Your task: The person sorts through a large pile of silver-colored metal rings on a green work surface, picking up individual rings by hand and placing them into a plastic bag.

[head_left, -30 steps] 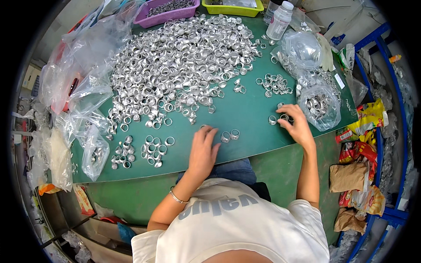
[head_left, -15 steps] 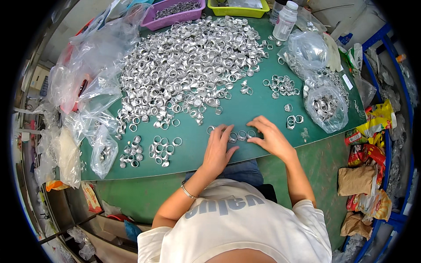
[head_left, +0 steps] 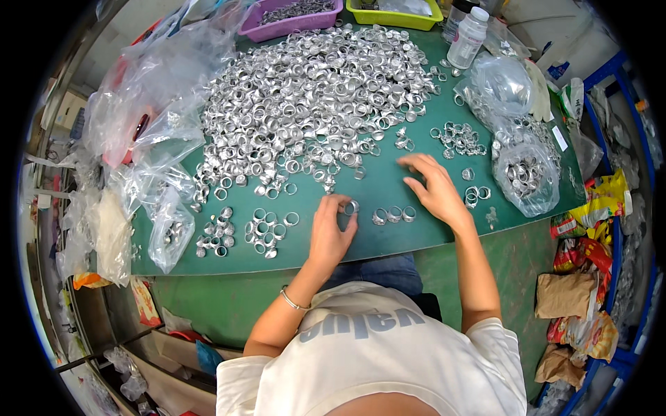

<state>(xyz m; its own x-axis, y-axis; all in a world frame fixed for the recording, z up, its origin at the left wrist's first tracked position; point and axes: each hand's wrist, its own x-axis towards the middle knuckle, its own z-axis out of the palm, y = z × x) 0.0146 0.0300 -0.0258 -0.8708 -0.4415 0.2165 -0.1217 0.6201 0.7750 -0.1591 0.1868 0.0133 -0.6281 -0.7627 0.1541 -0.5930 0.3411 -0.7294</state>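
Observation:
My left hand point(head_left: 330, 232) pinches a silver ring point(head_left: 352, 207) between thumb and fingers, just above the green tabletop. To its right, three silver rings point(head_left: 394, 214) lie side by side in a short row. My right hand point(head_left: 436, 191) hovers up and right of that row with its fingers apart and nothing in it. Beyond both hands spreads a large heap of silver rings point(head_left: 312, 97). Left of my left hand lie two small groups, one of open-looking rings point(head_left: 263, 229) and one of rings packed together point(head_left: 218, 236).
Clear plastic bags point(head_left: 166, 83) crowd the table's left side. A bag of rings point(head_left: 526, 173) and a small ring cluster point(head_left: 461, 139) lie at right. Along the back stand a purple tray point(head_left: 284, 28), a yellow-green tray point(head_left: 399, 19) and a white bottle point(head_left: 468, 38). Blue shelving point(head_left: 624, 90) rises at right.
My right hand has lifted off the row of rings and moved up, its fingers opening. The left hand has drawn away from the row with a ring between its fingers. The view has shifted slightly.

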